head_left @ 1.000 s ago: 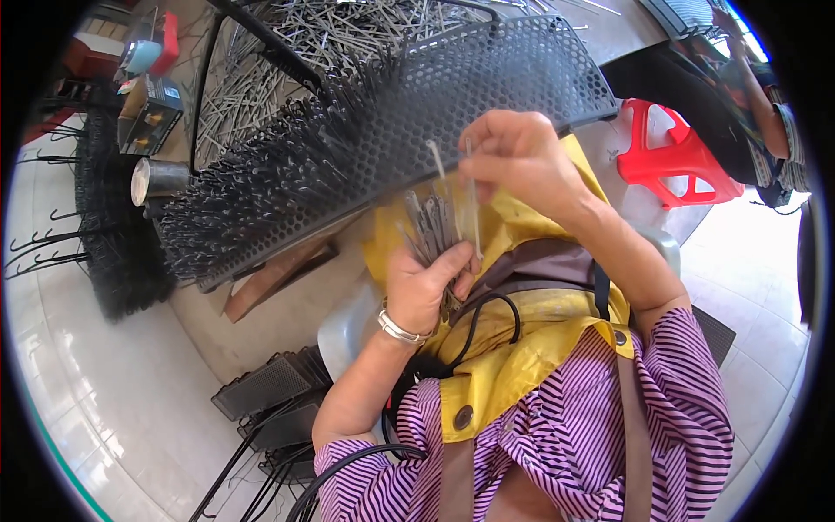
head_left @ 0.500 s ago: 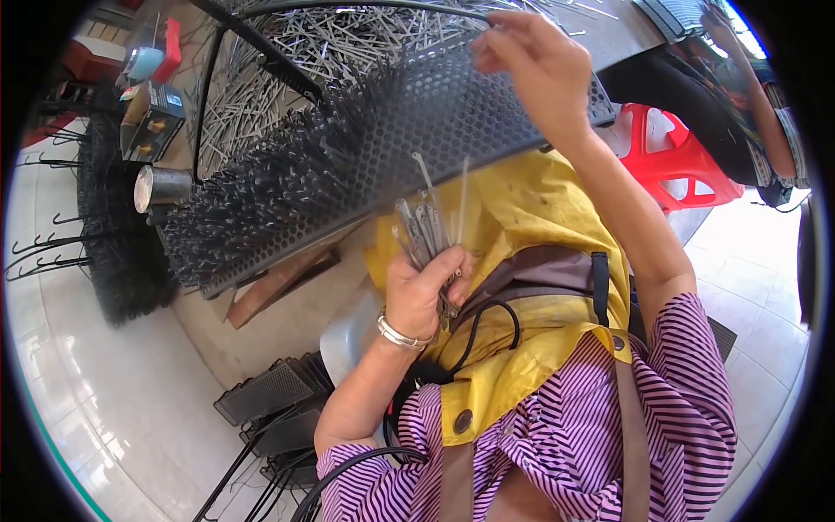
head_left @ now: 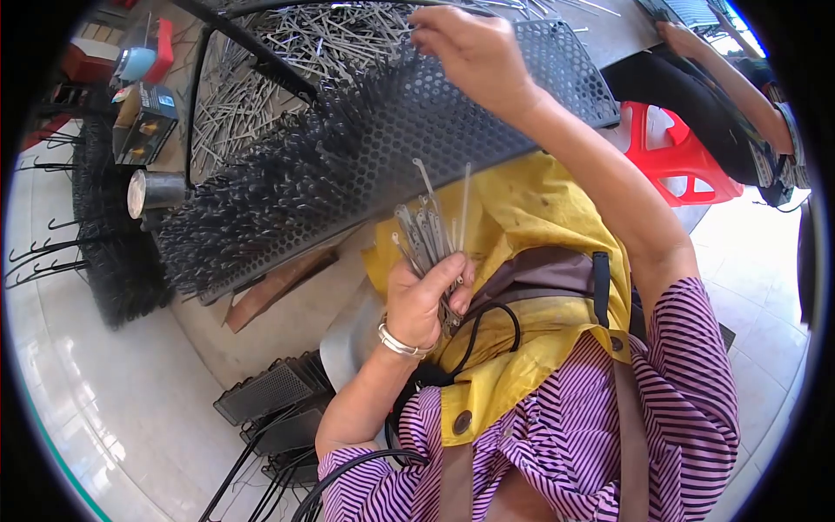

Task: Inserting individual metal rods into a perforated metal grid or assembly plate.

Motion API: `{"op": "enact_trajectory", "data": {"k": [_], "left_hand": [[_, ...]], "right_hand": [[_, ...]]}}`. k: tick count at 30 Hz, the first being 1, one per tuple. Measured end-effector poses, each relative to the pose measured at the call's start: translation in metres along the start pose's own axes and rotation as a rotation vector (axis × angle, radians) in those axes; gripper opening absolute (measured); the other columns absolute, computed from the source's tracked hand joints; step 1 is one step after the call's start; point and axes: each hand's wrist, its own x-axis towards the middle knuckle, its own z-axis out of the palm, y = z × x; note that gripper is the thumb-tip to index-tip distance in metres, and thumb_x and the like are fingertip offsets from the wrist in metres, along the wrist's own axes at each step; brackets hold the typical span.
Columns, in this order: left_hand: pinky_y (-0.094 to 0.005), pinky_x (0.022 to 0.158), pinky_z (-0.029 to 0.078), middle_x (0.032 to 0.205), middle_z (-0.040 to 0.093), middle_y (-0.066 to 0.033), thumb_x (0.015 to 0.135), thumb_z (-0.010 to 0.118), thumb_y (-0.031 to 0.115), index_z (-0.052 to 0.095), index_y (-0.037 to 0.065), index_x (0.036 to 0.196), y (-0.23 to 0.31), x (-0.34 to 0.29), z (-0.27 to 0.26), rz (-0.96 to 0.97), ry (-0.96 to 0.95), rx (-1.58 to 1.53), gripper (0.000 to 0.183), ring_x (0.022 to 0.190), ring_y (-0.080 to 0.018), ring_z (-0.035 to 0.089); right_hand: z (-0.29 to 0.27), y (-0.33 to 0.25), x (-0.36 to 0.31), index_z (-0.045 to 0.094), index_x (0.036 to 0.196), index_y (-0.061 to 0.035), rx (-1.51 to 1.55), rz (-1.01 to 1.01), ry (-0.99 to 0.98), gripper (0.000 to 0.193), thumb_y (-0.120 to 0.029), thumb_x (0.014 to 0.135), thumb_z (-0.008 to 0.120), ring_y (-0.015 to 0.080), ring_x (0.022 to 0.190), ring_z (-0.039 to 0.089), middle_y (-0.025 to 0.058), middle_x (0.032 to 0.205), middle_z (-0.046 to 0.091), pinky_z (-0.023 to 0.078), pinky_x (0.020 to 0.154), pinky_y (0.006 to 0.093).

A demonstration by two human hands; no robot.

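Observation:
My left hand (head_left: 424, 296) is wrapped round a bunch of thin grey metal strips (head_left: 424, 228) with small holes at their ends, held in front of the yellow apron (head_left: 548, 196). Two strips stick up above the others. My right hand (head_left: 478, 61) is over the far side of a black perforated rack (head_left: 487, 130), fingers pinched together; whatever sits between the fingertips is too small to make out. Dark, thin pieces (head_left: 261, 196) stand densely in the holes over the rack's left part, while its right part shows bare holes.
Loose metal strips (head_left: 235, 130) lie heaped behind the rack. A black bar frame (head_left: 252, 52) rises over it. A metal can (head_left: 156, 193) and an open box (head_left: 146, 122) stand at left. At right are a red stool (head_left: 678, 157) and another person's arm (head_left: 739, 74). More perforated racks (head_left: 270, 391) lie below.
My right hand has moved left along the rack's far side. My left hand and its bunch stay nearly in place. The other person's arm at right has shifted.

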Motion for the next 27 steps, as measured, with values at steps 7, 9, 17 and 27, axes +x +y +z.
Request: {"op": "enact_trajectory", "data": {"k": [7,9,17,27], "left_hand": [[-0.0241,0.040,0.036,0.067,0.051,-0.0093,0.079,0.053,0.010,0.049,0.001,0.079,0.000,-0.001,-0.002,-0.020,0.032,0.003,0.010,0.042,-0.0108,0.040],[-0.0239,0.040,0.036,0.067,0.051,-0.0094,0.079,0.054,0.010,0.049,0.001,0.080,0.000,0.000,-0.004,0.014,0.004,-0.017,0.010,0.042,-0.0106,0.041],[-0.0242,0.040,0.035,0.065,0.051,-0.0087,0.079,0.053,0.011,0.049,0.001,0.081,0.000,-0.002,0.001,0.076,-0.022,0.010,0.011,0.042,-0.0116,0.042],[-0.0236,0.040,0.035,0.064,0.050,-0.0065,0.080,0.052,0.014,0.049,0.003,0.076,-0.003,0.003,-0.005,0.018,0.051,-0.088,0.011,0.043,-0.0115,0.042]], "right_hand": [[0.007,-0.009,0.000,0.053,0.086,-0.0008,-0.226,-0.021,-0.322,0.015,-0.005,0.071,0.053,0.0322,0.065,0.057,0.0171,0.070,0.057,0.045,0.057,0.0406],[-0.005,-0.027,-0.009,0.051,0.094,-0.0003,-0.250,-0.020,-0.278,0.023,-0.004,0.071,0.055,0.0307,0.067,0.055,0.0151,0.070,0.056,0.044,0.058,0.0370],[-0.054,-0.098,-0.050,0.055,0.084,0.0033,0.574,1.132,-0.411,0.014,-0.005,0.073,0.058,0.0100,0.048,0.052,0.0074,0.060,0.057,0.042,0.044,0.0233],[-0.040,-0.045,-0.011,0.057,0.081,0.0007,0.174,0.490,0.094,0.008,-0.002,0.074,0.055,0.0134,0.056,0.057,0.0064,0.066,0.059,0.045,0.051,0.0241]]}}
